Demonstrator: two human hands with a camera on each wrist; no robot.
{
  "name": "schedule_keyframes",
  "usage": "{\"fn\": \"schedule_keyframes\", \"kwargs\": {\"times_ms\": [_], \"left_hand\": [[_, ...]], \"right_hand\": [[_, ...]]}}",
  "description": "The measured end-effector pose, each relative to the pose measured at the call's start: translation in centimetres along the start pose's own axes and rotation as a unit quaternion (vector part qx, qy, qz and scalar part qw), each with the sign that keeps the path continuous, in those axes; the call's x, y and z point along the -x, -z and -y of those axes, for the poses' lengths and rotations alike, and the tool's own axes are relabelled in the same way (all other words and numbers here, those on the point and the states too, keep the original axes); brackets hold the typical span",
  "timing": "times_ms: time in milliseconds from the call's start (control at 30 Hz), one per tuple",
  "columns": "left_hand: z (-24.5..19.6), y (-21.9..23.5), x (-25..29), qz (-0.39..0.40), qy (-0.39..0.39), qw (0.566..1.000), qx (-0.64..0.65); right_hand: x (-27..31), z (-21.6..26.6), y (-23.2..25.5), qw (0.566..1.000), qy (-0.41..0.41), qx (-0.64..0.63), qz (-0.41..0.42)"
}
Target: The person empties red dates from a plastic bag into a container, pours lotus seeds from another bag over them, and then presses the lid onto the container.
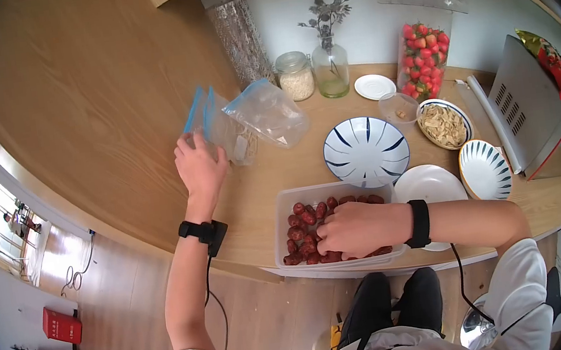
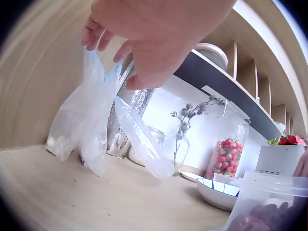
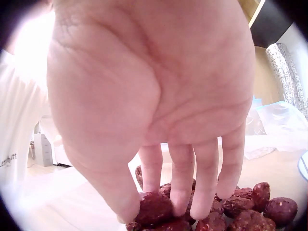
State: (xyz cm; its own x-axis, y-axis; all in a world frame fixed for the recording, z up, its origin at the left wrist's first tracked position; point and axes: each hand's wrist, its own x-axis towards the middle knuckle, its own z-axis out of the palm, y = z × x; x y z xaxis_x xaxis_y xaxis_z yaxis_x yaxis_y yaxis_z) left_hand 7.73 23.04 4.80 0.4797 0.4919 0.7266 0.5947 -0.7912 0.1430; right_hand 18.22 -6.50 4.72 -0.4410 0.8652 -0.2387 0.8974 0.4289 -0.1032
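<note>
No legible text, label, brand, number or sign in any view. The small red box [image 1: 61, 325] on the floor at lower left of the head view carries pale markings, too small to read. The shiny red-and-gold packet [image 1: 555, 65] at far right shows print, unreadable.

clear thin plastic bags [image 1: 245, 119], wrinkled matt red dates [image 1: 305, 228], translucent plastic tub [image 1: 285, 206], smooth wood countertop [image 1: 260, 185]

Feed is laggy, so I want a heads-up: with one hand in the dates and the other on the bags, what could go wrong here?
1. The left hand pinches several thin bags at their tops; one may slip free.
2. The right hand pinches only one date; it could drop.
3. The date tub sits near the counter edge and could get nudged off.
</note>
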Motion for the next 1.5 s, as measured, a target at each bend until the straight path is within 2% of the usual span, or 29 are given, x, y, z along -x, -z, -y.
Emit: {"fn": "schedule_keyframes", "kwargs": {"times_ms": [67,200,267,333,400,433,500,533,600,700,733,767,833,867,900,933,1000,1033,1100,1233,1400,1500], "left_hand": [[0.1,-0.6,-0.3,0.007,-0.019,0.999,-0.047],[0.2,-1.2,-2.3,0.001,-0.03,0.998,-0.055],[0.8,-1.5,-3.9,0.128,0.048,0.991,0.003],[1.1,-1.2,-5.2,0.118,0.024,0.993,-0.013],[0.0,0.6,-6.0,0.004,0.048,0.997,0.054],[-0.7,1.5,-6.4,0.003,0.043,0.997,0.056],[-2.1,3.4,-6.8,-0.09,0.054,0.986,0.127],[-2.6,3.9,-7.0,-0.088,0.051,0.987,0.126],[-3.5,5.2,-7.3,-0.2,0.01,0.951,0.234],[-5.5,8.4,-6.8,-0.197,-0.001,0.93,0.311],[-6.1,9.4,-6.6,-0.208,-0.008,0.913,0.351],[-6.5,10.4,-6.3,-0.207,-0.011,0.914,0.348],[-6.9,12.4,-5.5,-0.124,0.002,0.876,0.466],[-7.6,13.6,-4.9,-0.125,0.003,0.877,0.463],[-8.3,14.6,-4.1,-0.103,0.016,0.858,0.503],[-9.3,15.6,-3.2,-0.081,0.031,0.835,0.543],[-10.8,17.4,-1.5,-0.073,0.028,0.823,0.563],[-11.5,18.2,-0.7,-0.062,0.022,0.809,0.584],[-12.8,19.2,1.0,-0.068,0.004,0.807,0.587],[-15.6,20.2,4.2,-0.064,-0.022,0.797,0.6],[-16.6,20.0,6.7,-0.064,-0.022,0.796,0.601],[-16.8,19.9,7.4,-0.078,-0.019,0.788,0.611]], "right_hand": [[1.0,0.4,0.0,0.995,-0.011,-0.018,-0.102],[3.8,1.1,0.6,0.992,-0.033,-0.018,-0.122],[5.6,1.7,0.9,0.992,-0.047,-0.016,-0.12],[7.5,2.1,0.8,0.991,-0.058,-0.013,-0.121],[9.2,2.7,0.5,0.99,-0.063,-0.011,-0.122],[10.0,2.9,0.4,0.989,-0.073,-0.015,-0.124],[11.4,3.2,0.0,0.987,-0.085,-0.021,-0.132],[11.8,3.1,-0.3,0.984,-0.084,-0.033,-0.153],[12.3,3.0,-0.7,0.98,-0.077,-0.049,-0.176],[12.6,2.9,0.0,0.98,-0.096,-0.025,-0.172],[12.6,2.9,0.4,0.974,-0.1,-0.023,-0.201],[12.5,2.9,0.9,0.968,-0.104,-0.021,-0.23],[11.9,2.8,2.0,0.96,-0.102,-0.02,-0.26],[11.4,2.6,2.6,0.928,-0.094,-0.004,-0.362],[11.0,2.6,3.1,0.885,-0.084,0.01,-0.458],[10.7,2.8,3.8,0.886,-0.081,0.008,-0.456],[10.2,3.6,5.8,0.807,-0.045,-0.038,-0.587],[9.9,4.0,6.6,0.808,-0.039,-0.039,-0.586],[9.4,4.6,8.1,0.762,-0.075,0.057,-0.641],[9.5,5.6,8.9,0.762,-0.092,0.116,-0.63],[10.2,5.9,7.5,0.79,-0.063,0.063,-0.607],[9.9,6.0,7.2,0.777,-0.037,0.003,-0.628]]}}
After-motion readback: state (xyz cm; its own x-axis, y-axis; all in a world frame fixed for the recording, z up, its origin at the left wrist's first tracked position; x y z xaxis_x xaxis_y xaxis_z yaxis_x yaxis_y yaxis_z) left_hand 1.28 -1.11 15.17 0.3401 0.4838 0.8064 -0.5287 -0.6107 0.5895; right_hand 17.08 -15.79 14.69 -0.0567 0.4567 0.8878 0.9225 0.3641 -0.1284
